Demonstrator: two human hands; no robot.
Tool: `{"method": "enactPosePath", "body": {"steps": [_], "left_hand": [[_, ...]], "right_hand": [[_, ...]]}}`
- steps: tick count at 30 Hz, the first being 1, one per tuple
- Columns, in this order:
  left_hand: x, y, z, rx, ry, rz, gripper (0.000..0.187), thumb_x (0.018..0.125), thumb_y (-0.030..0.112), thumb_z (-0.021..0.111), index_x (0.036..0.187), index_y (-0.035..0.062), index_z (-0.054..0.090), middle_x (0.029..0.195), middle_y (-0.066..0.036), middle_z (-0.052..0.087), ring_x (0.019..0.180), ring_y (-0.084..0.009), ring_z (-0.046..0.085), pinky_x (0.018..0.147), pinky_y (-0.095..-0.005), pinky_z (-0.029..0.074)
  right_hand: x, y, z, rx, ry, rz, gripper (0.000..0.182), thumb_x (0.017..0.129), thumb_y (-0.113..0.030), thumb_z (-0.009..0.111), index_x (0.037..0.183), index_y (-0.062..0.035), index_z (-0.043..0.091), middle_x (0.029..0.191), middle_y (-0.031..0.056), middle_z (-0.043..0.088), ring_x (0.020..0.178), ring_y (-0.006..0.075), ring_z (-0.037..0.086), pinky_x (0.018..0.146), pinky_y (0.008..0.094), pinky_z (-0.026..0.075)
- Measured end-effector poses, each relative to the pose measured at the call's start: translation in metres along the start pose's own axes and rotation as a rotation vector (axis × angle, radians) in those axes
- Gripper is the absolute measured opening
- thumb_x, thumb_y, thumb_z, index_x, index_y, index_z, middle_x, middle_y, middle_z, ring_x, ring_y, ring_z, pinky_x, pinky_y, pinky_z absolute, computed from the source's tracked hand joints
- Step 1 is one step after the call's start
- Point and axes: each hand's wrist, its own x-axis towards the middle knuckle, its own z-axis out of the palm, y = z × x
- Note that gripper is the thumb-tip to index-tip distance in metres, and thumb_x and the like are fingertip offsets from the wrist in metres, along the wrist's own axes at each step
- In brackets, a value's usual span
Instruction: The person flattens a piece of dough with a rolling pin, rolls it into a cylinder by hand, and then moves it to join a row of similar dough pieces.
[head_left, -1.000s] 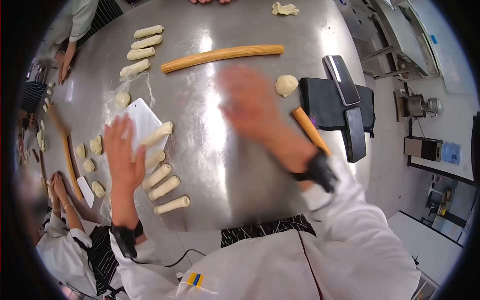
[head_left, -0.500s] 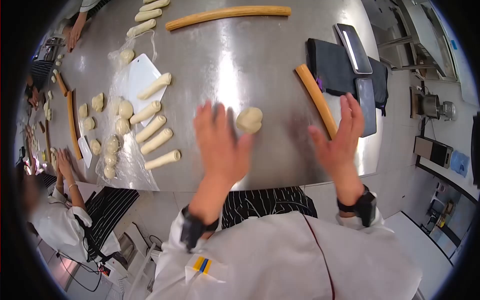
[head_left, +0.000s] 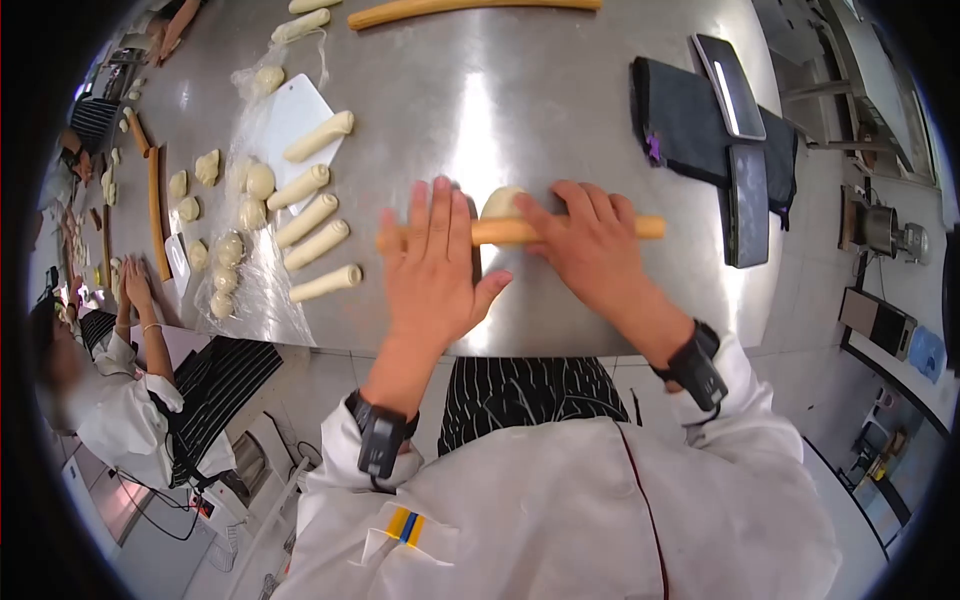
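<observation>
A short wooden rolling pin (head_left: 506, 232) lies crosswise on the metal table, against the near side of a pale dough piece (head_left: 501, 203). Fingers stretched out flat, my left hand (head_left: 432, 262) rests over the pin's left part. My right hand (head_left: 597, 245) has its fingers bent over the pin's right part, thumb towards the dough. Left of my hands lie several rolled dough pieces (head_left: 307, 220), the upper ones partly on a white plastic sheet or scraper (head_left: 292, 112). Beyond them, dough balls (head_left: 226, 278) sit under clear plastic wrap (head_left: 270, 313).
A longer rolling pin (head_left: 470, 10) lies at the far edge of view. At the right are a dark folded cloth (head_left: 680, 120) and two phones, one silver-edged (head_left: 729, 88) and one dark (head_left: 748, 205). Co-workers' hands (head_left: 137, 287) work at the left side.
The rolling pin has come from the right side to the dough, now under both hands. My right hand has moved left and closed over it; my left hand has come down on it.
</observation>
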Motion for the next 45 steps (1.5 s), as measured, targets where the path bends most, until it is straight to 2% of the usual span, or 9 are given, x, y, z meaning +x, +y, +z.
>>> {"method": "enactPosePath", "body": {"steps": [2,5,14,19,23,28,32,35,45], "left_hand": [[0.003,-0.017,0.02,-0.143,0.052,0.03,0.081,0.087,0.047,0.053,0.146,-0.0047,0.033,0.153,-0.025,0.031,0.142,-0.043,0.026,0.116,-0.0557,0.012],[0.021,-0.025,0.022,-0.18,0.042,0.046,0.072,0.092,0.046,0.046,0.144,-0.0035,0.037,0.149,-0.025,0.036,0.143,-0.0426,0.024,0.115,-0.0581,0.014],[0.155,-0.063,0.026,0.094,0.386,-0.027,0.052,0.1,0.037,0.037,0.143,0.0079,0.044,0.147,-0.024,0.039,0.141,-0.0456,0.025,0.112,-0.066,0.012],[0.005,-0.022,0.035,-0.128,0.146,-0.036,0.068,0.085,0.042,0.051,0.136,-0.002,0.048,0.146,-0.027,0.039,0.139,-0.0439,0.032,0.112,-0.0648,0.014],[0.097,-0.047,0.024,0.082,0.125,-0.016,0.064,0.093,0.044,0.044,0.141,0.0017,0.044,0.149,-0.023,0.038,0.14,-0.0439,0.03,0.112,-0.065,0.014],[0.194,-0.074,0.035,0.018,0.418,-0.06,0.055,0.099,0.044,0.035,0.142,0.0124,0.046,0.147,-0.021,0.041,0.141,-0.0439,0.028,0.113,-0.0642,0.013],[0.125,-0.063,0.012,0.14,0.166,0.038,0.056,0.099,0.04,0.037,0.139,0.0022,0.047,0.146,-0.022,0.042,0.14,-0.0442,0.029,0.114,-0.0607,0.015],[0.07,-0.048,0.033,-0.103,0.29,0.036,0.058,0.095,0.041,0.044,0.131,-0.0032,0.053,0.145,-0.024,0.043,0.138,-0.044,0.033,0.112,-0.0597,0.019],[0.193,-0.084,0.039,-0.006,0.256,0.026,0.06,0.099,0.039,0.036,0.144,-0.0006,0.04,0.153,-0.023,0.03,0.143,-0.043,0.024,0.115,-0.0571,0.015]], "right_hand": [[-0.011,0.002,0.004,-0.269,0.288,0.061,0.054,0.082,-0.044,0.065,0.128,-0.0173,0.06,0.131,0.0098,0.055,0.128,0.0308,0.047,0.108,0.0605,0.025],[-0.004,0.015,0.014,-0.362,0.222,0.164,0.056,0.088,-0.049,0.055,0.131,-0.0134,0.057,0.146,0.0103,0.045,0.139,0.0333,0.035,0.111,0.0669,0.013],[0.113,0.083,0.003,-0.389,0.542,0.231,0.056,0.094,-0.044,0.047,0.137,-0.0075,0.049,0.148,0.0188,0.041,0.139,0.0411,0.032,0.113,0.062,0.015],[0.008,0.027,0.032,-0.274,0.425,0.197,0.058,0.096,-0.044,0.043,0.14,-0.0067,0.047,0.149,0.0178,0.041,0.141,0.041,0.031,0.112,0.0606,0.019],[0.056,0.04,0.008,-0.407,0.307,0.29,0.059,0.098,-0.046,0.04,0.141,-0.0063,0.047,0.147,0.0176,0.043,0.14,0.0402,0.032,0.113,0.06,0.019],[0.145,0.102,0.001,-0.393,0.548,0.276,0.057,0.097,-0.045,0.043,0.137,-0.0042,0.05,0.143,0.0189,0.047,0.137,0.041,0.035,0.112,0.06,0.022],[0.079,0.071,0.006,-0.268,0.477,0.075,0.057,0.095,-0.042,0.047,0.134,-0.0017,0.051,0.141,0.0207,0.048,0.135,0.0402,0.039,0.112,0.0581,0.024],[0.044,0.05,0.022,-0.22,0.456,0.054,0.054,0.093,-0.039,0.052,0.131,-0.0004,0.052,0.139,0.0204,0.05,0.134,0.0403,0.04,0.112,0.0579,0.024],[0.139,0.098,0.007,-0.378,0.468,0.211,0.058,0.094,-0.042,0.05,0.139,-0.0056,0.048,0.147,0.0197,0.042,0.137,0.0407,0.037,0.113,0.0575,0.022]]}}
